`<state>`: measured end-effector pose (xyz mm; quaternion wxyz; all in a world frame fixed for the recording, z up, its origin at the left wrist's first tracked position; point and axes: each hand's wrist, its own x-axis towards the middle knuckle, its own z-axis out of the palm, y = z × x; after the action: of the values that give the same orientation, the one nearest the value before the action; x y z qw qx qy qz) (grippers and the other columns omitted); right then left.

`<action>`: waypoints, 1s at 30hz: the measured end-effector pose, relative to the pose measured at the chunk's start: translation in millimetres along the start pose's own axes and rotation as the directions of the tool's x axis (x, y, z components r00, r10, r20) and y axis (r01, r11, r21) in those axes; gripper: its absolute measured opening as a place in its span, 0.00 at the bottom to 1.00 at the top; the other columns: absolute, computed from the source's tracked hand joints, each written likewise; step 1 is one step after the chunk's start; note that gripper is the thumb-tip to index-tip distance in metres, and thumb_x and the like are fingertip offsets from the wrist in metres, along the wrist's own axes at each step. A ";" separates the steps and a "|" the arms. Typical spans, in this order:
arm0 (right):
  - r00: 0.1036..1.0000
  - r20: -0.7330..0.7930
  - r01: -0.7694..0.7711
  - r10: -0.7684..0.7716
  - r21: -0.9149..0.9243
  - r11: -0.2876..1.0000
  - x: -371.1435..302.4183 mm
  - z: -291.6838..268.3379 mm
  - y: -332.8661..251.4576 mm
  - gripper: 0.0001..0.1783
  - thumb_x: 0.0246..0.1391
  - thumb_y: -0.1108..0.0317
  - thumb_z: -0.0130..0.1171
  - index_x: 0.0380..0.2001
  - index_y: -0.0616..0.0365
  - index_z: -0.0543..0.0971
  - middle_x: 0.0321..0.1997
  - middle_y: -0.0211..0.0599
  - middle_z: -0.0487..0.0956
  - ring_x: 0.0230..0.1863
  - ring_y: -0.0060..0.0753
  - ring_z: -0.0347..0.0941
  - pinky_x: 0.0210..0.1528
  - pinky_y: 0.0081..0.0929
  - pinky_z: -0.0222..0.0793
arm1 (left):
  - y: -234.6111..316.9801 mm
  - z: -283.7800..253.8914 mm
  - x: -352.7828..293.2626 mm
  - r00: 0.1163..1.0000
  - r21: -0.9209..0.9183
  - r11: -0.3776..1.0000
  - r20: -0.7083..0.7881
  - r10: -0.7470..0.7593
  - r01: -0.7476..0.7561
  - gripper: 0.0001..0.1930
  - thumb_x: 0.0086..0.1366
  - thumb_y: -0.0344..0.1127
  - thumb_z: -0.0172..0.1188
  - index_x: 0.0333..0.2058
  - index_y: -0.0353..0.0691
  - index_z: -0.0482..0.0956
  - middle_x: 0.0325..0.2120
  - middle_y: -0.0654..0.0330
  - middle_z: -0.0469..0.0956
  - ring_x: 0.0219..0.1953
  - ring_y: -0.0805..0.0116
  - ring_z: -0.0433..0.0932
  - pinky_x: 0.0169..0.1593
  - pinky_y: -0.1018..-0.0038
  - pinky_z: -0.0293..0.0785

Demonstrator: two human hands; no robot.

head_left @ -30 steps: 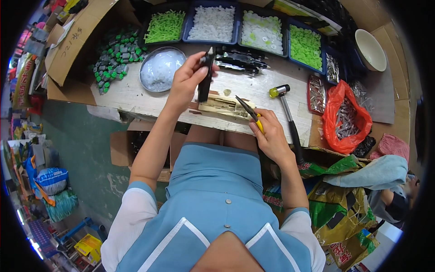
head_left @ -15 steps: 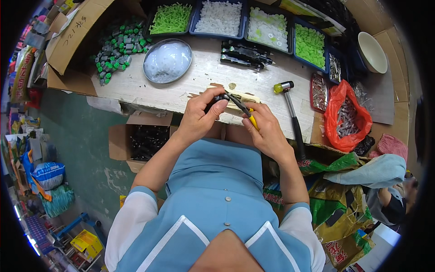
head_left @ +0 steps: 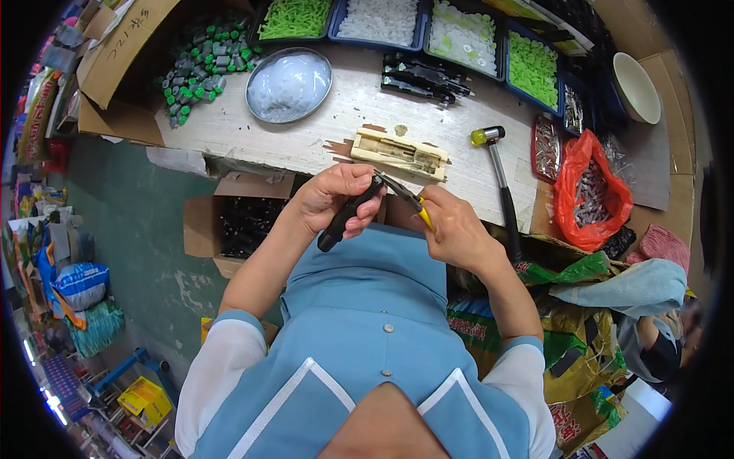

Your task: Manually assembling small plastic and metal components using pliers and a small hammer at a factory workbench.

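My left hand [head_left: 323,200] is closed around a long black plastic handle-like piece [head_left: 336,226], tilted with its thick end toward my lap. In my right hand [head_left: 459,233] is a pair of pliers [head_left: 404,193] with yellow grips. The pliers' jaws meet the upper end of the black piece, by my left fingertips; exactly what they bite on is too small to make out. Just beyond my hands, a cream slotted block [head_left: 399,151] lies on the worktable [head_left: 321,141]. Several similar black pieces [head_left: 420,79] are piled farther back.
At right lies a hammer [head_left: 501,180], beside a red bag [head_left: 564,191] of grey parts. Trays of green [head_left: 533,69] and white pieces [head_left: 378,21] line the back. A round metal dish [head_left: 289,86] and green-grey parts [head_left: 200,70] sit left. Below the edge stands a carton [head_left: 200,226] of black pieces.
Both hands have drawn back toward my lap, uncovering the cream block. The black piece now shows at full length, angled downward, with the pliers still at its upper end.
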<state>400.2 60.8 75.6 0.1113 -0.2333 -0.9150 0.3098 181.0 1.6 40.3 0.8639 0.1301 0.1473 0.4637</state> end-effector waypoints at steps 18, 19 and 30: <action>0.993 -0.049 -0.105 0.106 0.024 0.994 4.1 6.9 -13.4 0.16 0.52 0.64 0.53 0.26 0.71 0.73 0.45 0.51 0.71 0.46 0.48 0.65 0.49 0.35 0.62 | -6.4 16.6 -8.2 0.848 0.472 0.845 -0.315 0.427 -0.251 0.12 0.62 0.37 0.52 0.42 0.37 0.69 0.22 0.62 0.70 0.21 0.77 0.69 0.23 0.82 0.68; 0.993 -0.049 -0.106 0.107 0.025 0.994 4.2 6.7 -13.7 0.16 0.52 0.64 0.53 0.26 0.71 0.73 0.45 0.51 0.71 0.46 0.48 0.65 0.49 0.35 0.62 | -6.9 16.9 -8.5 0.834 0.536 0.812 -0.321 0.448 -0.230 0.12 0.62 0.36 0.52 0.42 0.37 0.69 0.23 0.63 0.71 0.21 0.78 0.69 0.24 0.83 0.68; 0.985 -0.019 -0.173 0.172 -0.013 0.985 2.9 7.5 -18.4 0.13 0.50 0.66 0.54 0.21 0.67 0.72 0.28 0.44 0.70 0.32 0.44 0.68 0.34 0.36 0.67 | -10.8 13.3 -3.4 0.776 0.759 0.609 -0.236 0.584 -0.228 0.12 0.62 0.33 0.52 0.44 0.37 0.69 0.24 0.64 0.72 0.24 0.81 0.69 0.26 0.84 0.68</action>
<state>388.6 45.5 81.3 0.0903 -0.3152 -0.8926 0.3096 192.4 -8.2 49.1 0.5545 0.3600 0.4763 0.5797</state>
